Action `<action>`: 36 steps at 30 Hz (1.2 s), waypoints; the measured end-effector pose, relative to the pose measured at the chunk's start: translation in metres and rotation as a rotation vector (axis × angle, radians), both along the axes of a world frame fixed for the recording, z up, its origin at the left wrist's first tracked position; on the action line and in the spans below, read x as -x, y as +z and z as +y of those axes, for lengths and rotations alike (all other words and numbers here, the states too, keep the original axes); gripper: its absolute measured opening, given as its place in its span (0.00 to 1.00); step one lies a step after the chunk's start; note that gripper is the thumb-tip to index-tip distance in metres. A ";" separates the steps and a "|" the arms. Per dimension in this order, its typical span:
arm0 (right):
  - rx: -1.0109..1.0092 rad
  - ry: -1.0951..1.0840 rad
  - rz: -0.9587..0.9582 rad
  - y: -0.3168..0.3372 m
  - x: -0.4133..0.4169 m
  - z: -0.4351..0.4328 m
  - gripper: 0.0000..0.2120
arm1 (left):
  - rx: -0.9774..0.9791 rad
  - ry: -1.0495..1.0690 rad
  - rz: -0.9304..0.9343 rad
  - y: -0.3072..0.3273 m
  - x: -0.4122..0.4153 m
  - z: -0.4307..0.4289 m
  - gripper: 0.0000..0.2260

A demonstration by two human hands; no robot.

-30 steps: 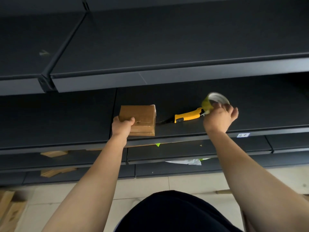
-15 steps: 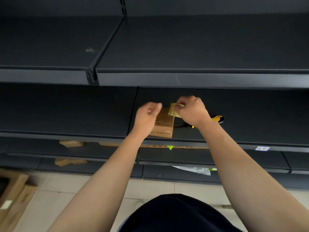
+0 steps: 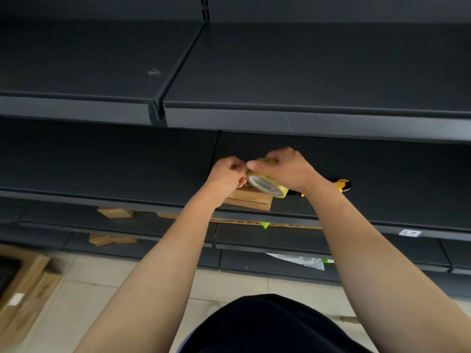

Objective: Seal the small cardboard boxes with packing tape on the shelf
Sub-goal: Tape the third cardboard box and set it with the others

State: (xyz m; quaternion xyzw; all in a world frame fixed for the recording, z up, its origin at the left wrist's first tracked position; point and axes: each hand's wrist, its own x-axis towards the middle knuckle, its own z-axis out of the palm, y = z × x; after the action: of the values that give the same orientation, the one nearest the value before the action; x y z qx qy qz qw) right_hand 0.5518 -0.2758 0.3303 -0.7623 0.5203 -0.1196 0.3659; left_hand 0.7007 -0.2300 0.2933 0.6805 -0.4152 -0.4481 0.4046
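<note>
A small brown cardboard box (image 3: 251,199) lies on the dark middle shelf (image 3: 127,174), mostly hidden behind my hands. My right hand (image 3: 285,168) grips a roll of yellowish packing tape (image 3: 267,186) just above the box. My left hand (image 3: 228,174) sits right beside the roll with its fingers pinched at the roll's left edge, where the tape end seems to be. A yellow-handled utility knife (image 3: 342,185) rests on the shelf behind my right wrist, partly covered by it.
An upper dark shelf (image 3: 280,118) overhangs the work spot. Lower shelves hold flat cardboard pieces (image 3: 116,212), a long cardboard strip (image 3: 242,221) and a white plastic bag (image 3: 300,261). Cardboard boxes (image 3: 23,289) stand on the tiled floor at lower left.
My right hand carried the tape roll from the right side of the shelf over to the box. My left hand left the box's front corner and now pinches at the roll.
</note>
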 end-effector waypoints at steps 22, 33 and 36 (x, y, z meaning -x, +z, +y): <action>-0.098 -0.005 0.433 -0.042 0.066 -0.046 0.30 | -0.219 0.306 -0.201 -0.051 -0.072 -0.003 0.09; -0.042 0.021 0.568 -0.068 0.058 -0.056 0.25 | -0.263 0.356 -0.169 -0.068 -0.066 -0.005 0.05; -0.041 0.015 0.604 -0.075 0.052 -0.055 0.24 | -0.306 0.348 -0.160 -0.074 -0.062 -0.006 0.04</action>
State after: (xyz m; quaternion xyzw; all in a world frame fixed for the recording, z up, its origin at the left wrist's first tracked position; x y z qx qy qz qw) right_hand 0.5001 -0.3313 0.2551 -0.7596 0.6023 0.1256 0.2109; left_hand 0.7628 -0.2358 0.2193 0.8285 -0.2498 -0.3737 0.3339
